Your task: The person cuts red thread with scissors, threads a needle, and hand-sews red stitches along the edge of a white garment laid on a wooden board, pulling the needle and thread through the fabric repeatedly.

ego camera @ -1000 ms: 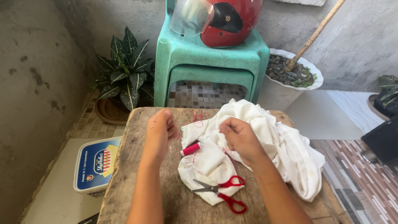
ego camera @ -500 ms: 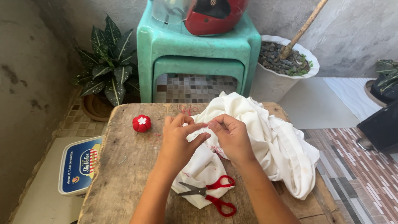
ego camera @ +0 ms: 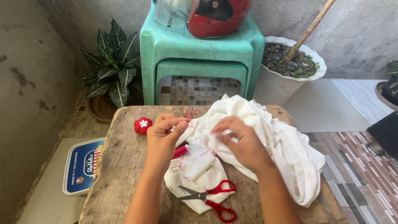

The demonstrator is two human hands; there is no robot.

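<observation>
A crumpled white cloth [ego camera: 286, 145] with red stitching lies on a worn wooden table [ego camera: 124, 174]. My left hand [ego camera: 163, 139] hovers over the cloth's left part, thumb and forefinger pinched together, apparently on a thin red thread or needle too fine to make out. My right hand [ego camera: 242, 143] presses and pinches the cloth in the middle. A pink spool [ego camera: 179, 152] peeks out under my left hand. Red-handled scissors [ego camera: 209, 199] lie shut on the cloth's near corner. A small red pincushion [ego camera: 143, 125] with a white flower sits left of my left hand.
Behind the table stand stacked teal plastic stools [ego camera: 203, 62] with a red helmet [ego camera: 217, 16] on top. A potted leafy plant [ego camera: 110, 76] is at the back left, a white pot [ego camera: 286, 79] of gravel at the back right. A blue-lidded tin [ego camera: 83, 166] lies on the floor to the left.
My left hand came off the bare table onto the cloth beside my right hand and pinched shut. The pincushion came into sight. The view dipped and drew slightly closer.
</observation>
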